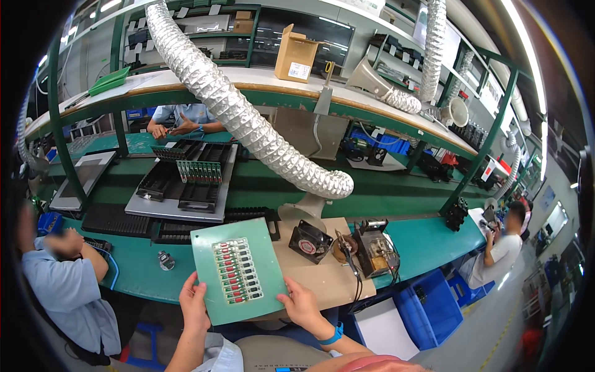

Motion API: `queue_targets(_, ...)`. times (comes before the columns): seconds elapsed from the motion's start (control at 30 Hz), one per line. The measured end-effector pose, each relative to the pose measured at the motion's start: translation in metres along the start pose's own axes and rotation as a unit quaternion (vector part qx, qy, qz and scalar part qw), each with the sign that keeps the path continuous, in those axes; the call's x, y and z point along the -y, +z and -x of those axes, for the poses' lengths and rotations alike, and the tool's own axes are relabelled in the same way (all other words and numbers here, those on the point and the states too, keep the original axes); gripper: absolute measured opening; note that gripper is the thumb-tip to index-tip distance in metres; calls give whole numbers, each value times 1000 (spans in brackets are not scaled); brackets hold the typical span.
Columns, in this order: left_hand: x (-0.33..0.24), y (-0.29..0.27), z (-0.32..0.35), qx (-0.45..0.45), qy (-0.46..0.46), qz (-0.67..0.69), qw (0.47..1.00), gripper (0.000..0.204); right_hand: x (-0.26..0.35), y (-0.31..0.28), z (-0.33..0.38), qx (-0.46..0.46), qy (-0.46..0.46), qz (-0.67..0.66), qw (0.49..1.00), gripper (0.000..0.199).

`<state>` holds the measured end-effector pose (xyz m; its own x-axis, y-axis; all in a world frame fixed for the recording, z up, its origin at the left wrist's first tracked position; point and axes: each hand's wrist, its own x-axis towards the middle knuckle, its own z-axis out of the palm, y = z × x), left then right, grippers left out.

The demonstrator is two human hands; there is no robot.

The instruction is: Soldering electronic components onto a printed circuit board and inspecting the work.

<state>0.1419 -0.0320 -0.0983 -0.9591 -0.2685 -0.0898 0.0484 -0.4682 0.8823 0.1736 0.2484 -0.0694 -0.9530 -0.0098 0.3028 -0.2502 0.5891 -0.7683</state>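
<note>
Between my two hands a flat green plate (268, 248) is held tilted over the front of the bench. Set in its middle is a column of several small circuit boards (238, 270) with red parts on them. My left hand (194, 304) grips the plate's lower left edge, thumb on top. At the lower right edge my right hand (302, 304) pinches it, with a blue wristband (333, 333) on that wrist. The fingers under the plate are hidden. Just past the plate lies a brown cardboard sheet (334, 273).
A small black fan (310, 242) and a soldering unit (375, 249) with cables stand right of the plate. Overhead bends a silver duct (248, 124). Black racks holding boards (199, 171) sit farther back. Co-workers sit left, opposite and right. A blue bin (429, 310) is at lower right.
</note>
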Motion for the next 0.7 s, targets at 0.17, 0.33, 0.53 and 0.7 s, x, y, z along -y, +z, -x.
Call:
queue_targets(0.17,-36,-4,21,-8,40,84,996,39,23,6,11,-27,-37,-87,995,53)
queue_targets(0.33,-82,-9,36,72,95,-23,993,38,17,28,8,-36,-89,-169,981,54)
queue_targets(0.53,-111,17,52,117,364,-304,873,26,36,11,-8,-57,-107,-73,990,55)
queue_targets(0.7,-109,28,48,192,569,-474,644,37,80,-35,19,36,79,-501,861,56)
